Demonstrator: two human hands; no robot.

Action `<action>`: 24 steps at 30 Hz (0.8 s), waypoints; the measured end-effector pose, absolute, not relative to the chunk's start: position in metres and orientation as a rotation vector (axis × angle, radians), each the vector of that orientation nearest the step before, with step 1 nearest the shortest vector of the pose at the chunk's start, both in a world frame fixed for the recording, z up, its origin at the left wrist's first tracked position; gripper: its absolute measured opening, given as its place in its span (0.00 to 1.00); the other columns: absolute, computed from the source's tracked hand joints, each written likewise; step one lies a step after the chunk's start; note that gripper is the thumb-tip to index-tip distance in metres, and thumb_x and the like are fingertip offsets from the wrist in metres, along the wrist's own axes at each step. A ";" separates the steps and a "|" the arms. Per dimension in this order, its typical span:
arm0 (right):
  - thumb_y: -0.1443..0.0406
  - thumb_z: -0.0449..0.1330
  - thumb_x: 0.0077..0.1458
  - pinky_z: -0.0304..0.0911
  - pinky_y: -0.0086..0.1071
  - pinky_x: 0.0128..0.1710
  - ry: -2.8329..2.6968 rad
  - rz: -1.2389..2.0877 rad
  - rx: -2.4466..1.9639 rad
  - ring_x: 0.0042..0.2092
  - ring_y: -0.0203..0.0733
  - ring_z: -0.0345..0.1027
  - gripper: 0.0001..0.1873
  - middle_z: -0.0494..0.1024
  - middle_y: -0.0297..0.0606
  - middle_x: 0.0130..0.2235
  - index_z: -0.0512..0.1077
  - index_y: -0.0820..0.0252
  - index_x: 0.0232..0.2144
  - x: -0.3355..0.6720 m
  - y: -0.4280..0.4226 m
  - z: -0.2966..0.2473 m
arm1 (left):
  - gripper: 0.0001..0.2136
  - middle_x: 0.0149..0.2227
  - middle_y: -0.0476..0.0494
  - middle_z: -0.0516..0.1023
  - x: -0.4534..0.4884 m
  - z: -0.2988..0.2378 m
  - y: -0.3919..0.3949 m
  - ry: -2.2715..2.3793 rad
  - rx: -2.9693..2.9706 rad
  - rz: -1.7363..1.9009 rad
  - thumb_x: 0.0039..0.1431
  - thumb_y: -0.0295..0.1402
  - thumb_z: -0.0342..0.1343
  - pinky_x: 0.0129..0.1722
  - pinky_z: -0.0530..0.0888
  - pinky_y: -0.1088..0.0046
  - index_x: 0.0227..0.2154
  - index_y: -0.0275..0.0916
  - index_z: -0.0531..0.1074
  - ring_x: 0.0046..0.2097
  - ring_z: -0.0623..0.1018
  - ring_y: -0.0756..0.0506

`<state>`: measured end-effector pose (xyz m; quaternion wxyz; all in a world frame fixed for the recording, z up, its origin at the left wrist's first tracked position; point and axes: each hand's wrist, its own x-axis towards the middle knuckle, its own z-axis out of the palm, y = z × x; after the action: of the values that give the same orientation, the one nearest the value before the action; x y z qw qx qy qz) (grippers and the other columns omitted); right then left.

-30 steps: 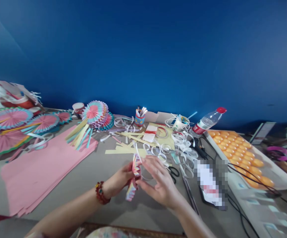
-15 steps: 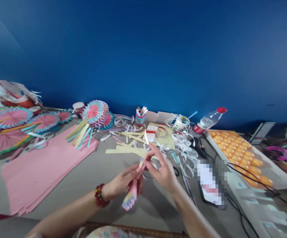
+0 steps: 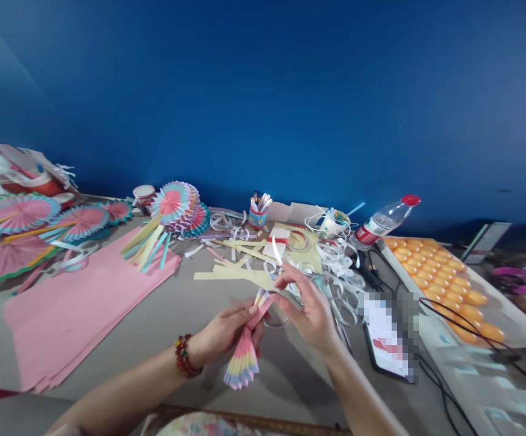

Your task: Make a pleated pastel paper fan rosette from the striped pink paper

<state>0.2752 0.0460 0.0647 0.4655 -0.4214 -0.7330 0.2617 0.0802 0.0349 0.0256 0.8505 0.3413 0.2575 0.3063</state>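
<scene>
My left hand (image 3: 229, 333) pinches a pleated paper fan (image 3: 241, 366) at its narrow waist. The lower pleats spread out in pink, yellow and lilac; a smaller pleated end pokes up above the fingers. A pink paper strip (image 3: 259, 312) crosses the waist under my left thumb, its free end reaching toward my right thumb. Beside it, my right hand (image 3: 310, 312) has bent fingers, with a thin curved white strip (image 3: 276, 250) standing up from the fingertips. How the fingers grip this strip is partly hidden.
Pink paper sheets (image 3: 85, 309) lie left, finished-looking paper rosettes (image 3: 175, 203) behind them. Yellow strips (image 3: 226, 274), white curled scraps (image 3: 339, 272) and a pen cup (image 3: 258, 215) sit ahead. At right are a bottle (image 3: 383, 224), a phone (image 3: 387, 339), cables and an orange-domed sheet (image 3: 439, 272).
The lower pleats have fanned out wider. My right hand has shifted slightly right, away from my left, and the white strip has moved with it.
</scene>
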 end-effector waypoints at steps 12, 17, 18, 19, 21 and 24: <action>0.62 0.58 0.61 0.63 0.41 0.50 -1.884 1.147 -0.913 0.46 0.44 0.70 0.07 0.76 0.39 0.39 0.70 0.55 0.30 0.278 0.031 0.103 | 0.16 0.22 0.45 0.76 0.081 0.031 0.034 0.645 0.679 0.617 0.60 0.46 0.54 0.22 0.71 0.75 0.34 0.36 0.66 0.21 0.75 0.48; 0.63 0.57 0.62 0.59 0.45 0.54 -2.028 1.004 -0.974 0.46 0.45 0.70 0.08 0.78 0.38 0.40 0.69 0.55 0.29 0.274 0.037 0.099 | 0.15 0.22 0.42 0.78 0.080 0.031 0.033 0.595 0.695 0.582 0.62 0.46 0.51 0.23 0.70 0.75 0.37 0.36 0.66 0.21 0.75 0.47; 0.64 0.57 0.62 0.58 0.45 0.55 -2.049 0.973 -0.989 0.46 0.44 0.70 0.08 0.78 0.38 0.40 0.69 0.55 0.29 0.275 0.038 0.098 | 0.15 0.22 0.42 0.78 0.080 0.032 0.034 0.595 0.694 0.576 0.62 0.46 0.51 0.23 0.69 0.75 0.37 0.36 0.66 0.21 0.75 0.47; 0.64 0.58 0.62 0.57 0.44 0.56 -2.068 0.948 -1.000 0.46 0.43 0.70 0.08 0.78 0.37 0.40 0.69 0.55 0.29 0.275 0.039 0.098 | 0.16 0.22 0.42 0.79 0.080 0.033 0.034 0.597 0.692 0.571 0.62 0.46 0.51 0.23 0.69 0.75 0.38 0.36 0.66 0.21 0.75 0.47; 0.65 0.58 0.62 0.55 0.44 0.57 -2.093 0.918 -1.011 0.45 0.42 0.71 0.08 0.78 0.35 0.39 0.69 0.55 0.29 0.275 0.040 0.097 | 0.16 0.22 0.42 0.79 0.080 0.034 0.034 0.595 0.687 0.561 0.61 0.46 0.51 0.22 0.69 0.75 0.38 0.36 0.66 0.21 0.75 0.47; 0.66 0.58 0.61 0.55 0.43 0.56 -2.117 0.892 -1.025 0.45 0.41 0.70 0.07 0.78 0.35 0.38 0.70 0.55 0.29 0.275 0.042 0.094 | 0.16 0.22 0.42 0.79 0.081 0.035 0.034 0.573 0.684 0.550 0.62 0.47 0.51 0.21 0.68 0.76 0.39 0.36 0.65 0.21 0.75 0.47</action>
<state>0.2747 0.0424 0.0938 0.3079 -0.3877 -0.8007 0.3373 0.0807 0.0342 0.0349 0.8658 0.3267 0.2736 0.2624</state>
